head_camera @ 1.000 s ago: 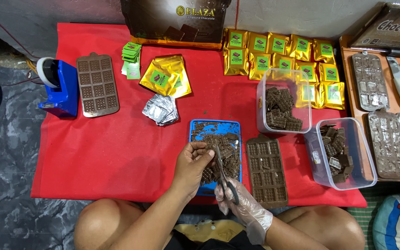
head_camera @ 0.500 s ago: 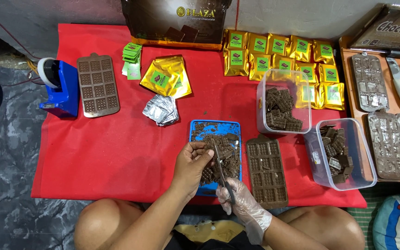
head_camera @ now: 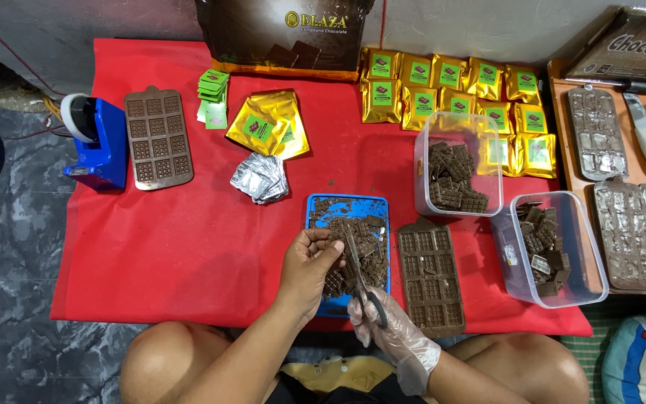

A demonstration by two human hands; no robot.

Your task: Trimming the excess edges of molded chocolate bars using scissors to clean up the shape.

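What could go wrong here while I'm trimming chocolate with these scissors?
The scissors cut close to the bare left hand pinching the chocolate piece, so a slip could nick a finger. Only the right hand wears a glove. Crumbs already heap on the blue tray, and more could spill onto the red cloth.

Matt red cloth; glossy gold foil pouches; crinkled silver foil; clear plastic tubs; blue plastic tray; thin clear plastic glove; metal scissors.
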